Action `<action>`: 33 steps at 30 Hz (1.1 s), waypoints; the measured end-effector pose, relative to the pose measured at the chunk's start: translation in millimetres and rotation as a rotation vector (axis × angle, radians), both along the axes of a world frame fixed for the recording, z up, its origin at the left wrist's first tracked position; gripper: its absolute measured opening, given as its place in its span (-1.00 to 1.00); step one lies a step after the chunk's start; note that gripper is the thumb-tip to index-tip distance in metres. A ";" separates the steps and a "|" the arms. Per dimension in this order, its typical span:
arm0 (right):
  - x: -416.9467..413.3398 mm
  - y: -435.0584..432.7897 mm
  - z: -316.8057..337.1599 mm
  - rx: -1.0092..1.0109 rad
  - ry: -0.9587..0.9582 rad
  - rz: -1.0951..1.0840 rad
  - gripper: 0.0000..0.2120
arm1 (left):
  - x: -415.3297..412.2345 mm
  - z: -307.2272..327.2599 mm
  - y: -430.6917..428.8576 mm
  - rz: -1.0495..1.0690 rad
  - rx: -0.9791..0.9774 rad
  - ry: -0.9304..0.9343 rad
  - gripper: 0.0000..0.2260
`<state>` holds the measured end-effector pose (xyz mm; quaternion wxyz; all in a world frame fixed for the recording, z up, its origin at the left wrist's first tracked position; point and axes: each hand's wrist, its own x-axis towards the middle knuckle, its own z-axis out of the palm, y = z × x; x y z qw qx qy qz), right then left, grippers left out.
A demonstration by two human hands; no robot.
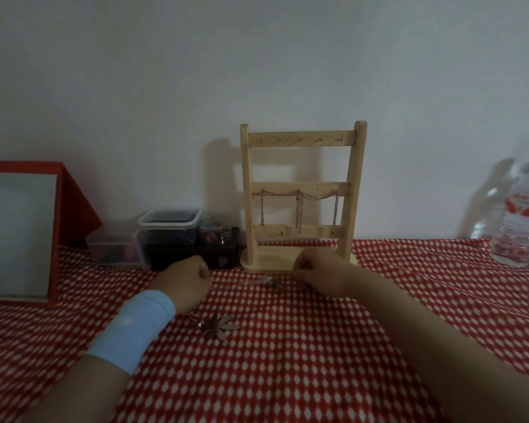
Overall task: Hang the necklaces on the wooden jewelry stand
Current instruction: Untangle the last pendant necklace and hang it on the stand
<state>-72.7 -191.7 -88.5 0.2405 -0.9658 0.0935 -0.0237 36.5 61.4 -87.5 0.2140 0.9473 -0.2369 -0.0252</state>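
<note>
Seemingly, in the head view, the person is working low over the surface [318, 355], just in front of the wooden jewelry stand [356, 190], which is standing upright against the far wall. Chains [300, 209] are already draping from its middle rail, while the top rail's hooks are sitting bare, likely awaiting the rest. The right hand [316, 270] is curling its fingers beside the stand's base, apparently pinching one end of a thin necklace [264, 280] that is lying faintly between the two hands, probably being drawn straight before lifting. The left hand [187, 282], above a blue wristband [135, 328], is curling into a fist further left; whether it is gripping the other end, I cannot tell. A flower-pendant necklace [220, 326] is lying nearer, just beside the left wrist, within easy reach.
</note>
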 end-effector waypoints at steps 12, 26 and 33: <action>25.1 39.9 -3.2 -0.125 0.004 0.231 -0.71 | -14.6 8.4 -40.2 -0.355 0.191 -0.024 -0.81; 24.6 30.6 -4.3 0.740 -0.284 -0.094 -0.46 | 12.2 -27.4 -38.0 -0.282 -0.397 0.184 -0.78; 23.7 21.6 -4.4 1.163 -0.301 -0.052 -0.69 | 1.6 -13.8 -41.1 -0.279 -0.696 0.490 -0.81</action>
